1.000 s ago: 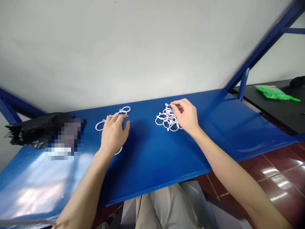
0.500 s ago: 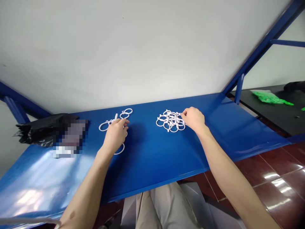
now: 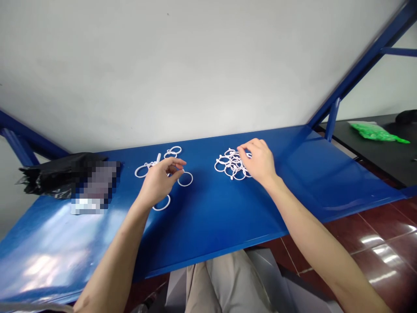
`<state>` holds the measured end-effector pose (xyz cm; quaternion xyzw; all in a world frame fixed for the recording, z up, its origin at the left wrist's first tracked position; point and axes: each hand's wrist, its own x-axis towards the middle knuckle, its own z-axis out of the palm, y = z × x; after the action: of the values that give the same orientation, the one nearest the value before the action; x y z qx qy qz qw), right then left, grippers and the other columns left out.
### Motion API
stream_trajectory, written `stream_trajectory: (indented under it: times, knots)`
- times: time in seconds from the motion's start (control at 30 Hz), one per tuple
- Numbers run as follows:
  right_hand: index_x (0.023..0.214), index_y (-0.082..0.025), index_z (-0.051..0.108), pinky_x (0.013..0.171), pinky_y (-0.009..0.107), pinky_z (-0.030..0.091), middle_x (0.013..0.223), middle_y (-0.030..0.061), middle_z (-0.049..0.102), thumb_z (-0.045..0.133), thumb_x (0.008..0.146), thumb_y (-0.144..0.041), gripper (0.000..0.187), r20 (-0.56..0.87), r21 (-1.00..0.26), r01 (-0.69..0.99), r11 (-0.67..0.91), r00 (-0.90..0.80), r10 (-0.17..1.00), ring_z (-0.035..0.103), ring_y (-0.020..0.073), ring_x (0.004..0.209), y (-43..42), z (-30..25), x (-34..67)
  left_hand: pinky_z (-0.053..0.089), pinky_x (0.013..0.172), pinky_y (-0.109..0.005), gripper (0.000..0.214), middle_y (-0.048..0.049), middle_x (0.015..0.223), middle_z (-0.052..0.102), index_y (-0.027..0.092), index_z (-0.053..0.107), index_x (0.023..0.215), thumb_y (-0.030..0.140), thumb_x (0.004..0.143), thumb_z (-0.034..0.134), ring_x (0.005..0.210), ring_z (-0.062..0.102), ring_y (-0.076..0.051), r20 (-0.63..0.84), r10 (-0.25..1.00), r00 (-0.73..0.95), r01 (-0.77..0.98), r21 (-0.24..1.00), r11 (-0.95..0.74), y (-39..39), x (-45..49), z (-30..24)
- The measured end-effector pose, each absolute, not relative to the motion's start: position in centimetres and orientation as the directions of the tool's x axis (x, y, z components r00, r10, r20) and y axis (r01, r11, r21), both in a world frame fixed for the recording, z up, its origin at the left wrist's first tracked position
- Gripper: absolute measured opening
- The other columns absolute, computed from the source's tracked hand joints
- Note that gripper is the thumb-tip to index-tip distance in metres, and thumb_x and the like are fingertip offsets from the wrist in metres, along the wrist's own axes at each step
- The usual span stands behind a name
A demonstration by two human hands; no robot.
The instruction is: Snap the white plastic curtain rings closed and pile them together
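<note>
My left hand [image 3: 160, 180] is closed in a pinch on a thin white ring [image 3: 185, 186], which shows just beyond the thumb and fingertips. Around and partly under this hand lie other white rings: one [image 3: 162, 210] below the wrist side, one [image 3: 140, 176] to its left with small knobs and a short upright stub, and an overlapping pair [image 3: 173, 151] farther back. On the right, a tangled pile of white rings with small round knobs [image 3: 233, 167] lies on the blue tabletop [image 3: 208, 217]. My right hand [image 3: 259, 161] is over its right side, thumb and forefinger pinched; what they hold is unclear.
Black plastic bags [image 3: 55, 174] and a blurred flat packet [image 3: 97, 184] lie at the left. A pale wall [image 3: 195, 74] rises behind the tabletop, with a blue metal frame [image 3: 332, 119] at the right. A green bag [image 3: 378, 131] rests on a black table [image 3: 361, 152].
My left hand has moved slightly right, and the ring at its fingertips now shows almost whole. My right hand has shifted left and a little up, from the pile's edge to over it.
</note>
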<state>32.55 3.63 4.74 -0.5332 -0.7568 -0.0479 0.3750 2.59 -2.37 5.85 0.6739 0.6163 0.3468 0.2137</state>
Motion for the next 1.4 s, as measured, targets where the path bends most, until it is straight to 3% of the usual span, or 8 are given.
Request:
stream_trajectory:
  times: [0.17, 0.37, 0.47, 0.6, 0.73, 0.97, 1.17, 1.4]
  knots:
    - [0.088, -0.019, 0.072, 0.080, 0.036, 0.051, 0.088, 0.0054, 0.072, 0.055, 0.101, -0.024, 0.022, 0.635, -0.329, 0.553, 0.765, -0.470, 0.613, 0.060, 0.0198, 0.085, 0.7, 3.6, 28.6, 0.052, 0.077, -0.032, 0.025, -0.0041, 0.091, 0.073, 0.021, 0.071, 0.104, 0.032, 0.087, 0.057, 0.077, 0.067, -0.018, 0.238, 0.970, -0.047, 0.748, 0.652, -0.124, -2.6, 2.8, 5.7]
    - [0.091, -0.017, 0.073, 0.077, 0.034, 0.052, 0.088, 0.0059, 0.071, 0.056, 0.101, -0.025, 0.021, 0.540, -0.357, 0.459, 0.814, -0.610, 0.581, 0.060, 0.0199, 0.084, -0.6, 2.7, 27.0, 0.051, 0.082, -0.038, 0.026, -0.0121, 0.101, 0.072, 0.016, 0.072, 0.101, 0.032, 0.093, 0.053, 0.092, 0.068, -0.028, 0.225, 0.974, 0.001, 0.958, 0.278, -0.065, -2.3, 3.3, 3.7]
    - [0.097, -0.018, 0.073, 0.079, 0.035, 0.053, 0.092, 0.0063, 0.073, 0.057, 0.101, -0.027, 0.019, 0.487, -0.416, 0.474, 0.776, -0.604, 0.630, 0.063, 0.0211, 0.089, -0.9, 2.8, 27.0, 0.049, 0.076, -0.037, 0.023, -0.0107, 0.097, 0.072, 0.018, 0.070, 0.096, 0.028, 0.096, 0.049, 0.090, 0.068, -0.028, 0.163, 0.985, 0.052, 0.972, 0.218, -0.087, -2.4, 4.1, 3.1]
    - [0.112, -0.020, 0.068, 0.082, 0.037, 0.055, 0.099, 0.0064, 0.075, 0.063, 0.098, -0.037, 0.022, 0.382, -0.586, 0.516, 0.625, -0.505, 0.774, 0.068, 0.0224, 0.096, -1.2, 2.9, 26.8, 0.046, 0.070, -0.032, 0.015, -0.0054, 0.090, 0.071, 0.020, 0.065, 0.092, 0.029, 0.094, 0.053, 0.080, 0.066, -0.022, 0.250, 0.965, 0.077, 0.918, 0.360, -0.166, -3.2, 5.7, 3.4]
    - [0.106, -0.022, 0.065, 0.076, 0.031, 0.057, 0.092, 0.0023, 0.077, 0.062, 0.098, -0.030, 0.012, 0.366, -0.754, 0.396, 0.524, -0.409, 0.836, 0.073, 0.0172, 0.084, -1.5, 3.0, 26.6, 0.047, 0.067, -0.027, 0.012, -0.0013, 0.083, 0.072, 0.021, 0.063, 0.089, 0.032, 0.092, 0.059, 0.070, 0.063, -0.015, 0.325, 0.944, 0.059, 0.767, 0.591, -0.251, -4.0, 7.2, 4.0]
    - [0.098, -0.023, 0.067, 0.073, 0.028, 0.057, 0.090, 0.0007, 0.077, 0.063, 0.098, -0.024, 0.005, 0.442, -0.782, 0.276, 0.558, -0.386, 0.810, 0.074, 0.0164, 0.083, -1.5, 3.2, 26.8, 0.054, 0.075, -0.029, 0.031, -0.0034, 0.093, 0.077, 0.021, 0.070, 0.103, 0.047, 0.088, 0.065, 0.079, 0.070, -0.018, 0.100, 0.995, 0.030, 0.385, 0.917, -0.104, -4.2, 7.7, 4.3]
    - [0.091, -0.022, 0.066, 0.074, 0.029, 0.054, 0.085, 0.0015, 0.073, 0.060, 0.100, -0.021, 0.011, 0.588, -0.592, 0.321, 0.739, -0.455, 0.669, 0.067, 0.0161, 0.080, -1.5, 2.6, 27.2, 0.051, 0.069, -0.026, 0.018, 0.0005, 0.079, 0.076, 0.022, 0.072, 0.084, 0.037, 0.087, 0.065, 0.070, 0.068, -0.015, 0.170, 0.983, 0.064, 0.440, 0.880, -0.181, -4.5, 7.5, 4.4]
    - [0.096, -0.020, 0.065, 0.070, 0.030, 0.053, 0.087, 0.0052, 0.072, 0.052, 0.104, -0.021, 0.016, 0.634, -0.404, 0.359, 0.841, -0.553, 0.541, 0.065, 0.0175, 0.079, -1.4, 2.5, 27.4, 0.052, 0.072, -0.025, 0.019, -0.0002, 0.085, 0.079, 0.023, 0.074, 0.087, 0.037, 0.090, 0.062, 0.078, 0.072, -0.017, 0.245, 0.954, 0.174, 0.580, 0.757, -0.301, -4.7, 7.6, 5.1]
